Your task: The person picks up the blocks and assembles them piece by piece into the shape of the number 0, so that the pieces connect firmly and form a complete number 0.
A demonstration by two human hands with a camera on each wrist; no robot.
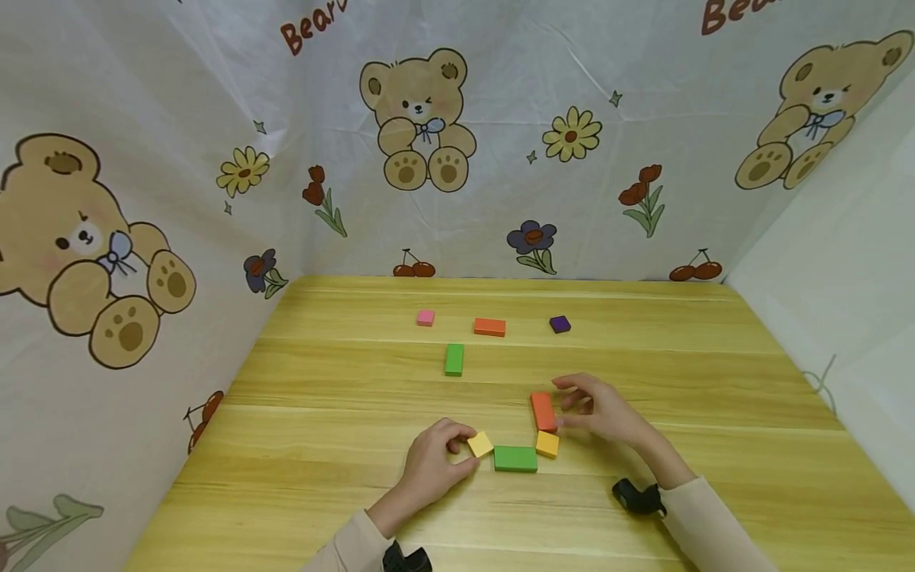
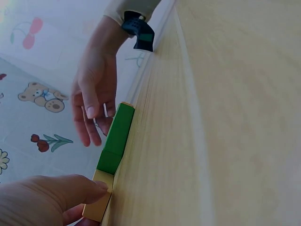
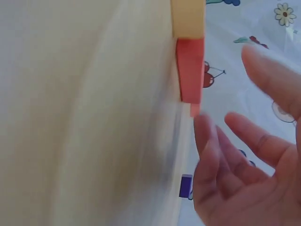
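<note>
My left hand (image 1: pixel 434 463) pinches a small yellow block (image 1: pixel 480 445) between thumb and fingers. That block meets the left end of a long green block (image 1: pixel 515 458), as the left wrist view also shows. At the green block's right end sits an orange-yellow block (image 1: pixel 547 444). A red-orange block (image 1: pixel 543 411) runs back from it, touching it. Just right of the red-orange block is my right hand (image 1: pixel 599 409), its fingers relaxed and spread. In the right wrist view a gap separates the thumb from the red-orange block (image 3: pixel 190 70), and nothing is held.
Farther back on the wooden table (image 1: pixel 322 477) lie a pink block (image 1: pixel 426 318), another red-orange block (image 1: pixel 489 327), a purple block (image 1: pixel 560 324) and a second green block (image 1: pixel 453 360). A bear-printed cloth (image 1: pixel 500 199) hangs behind the table's far edge.
</note>
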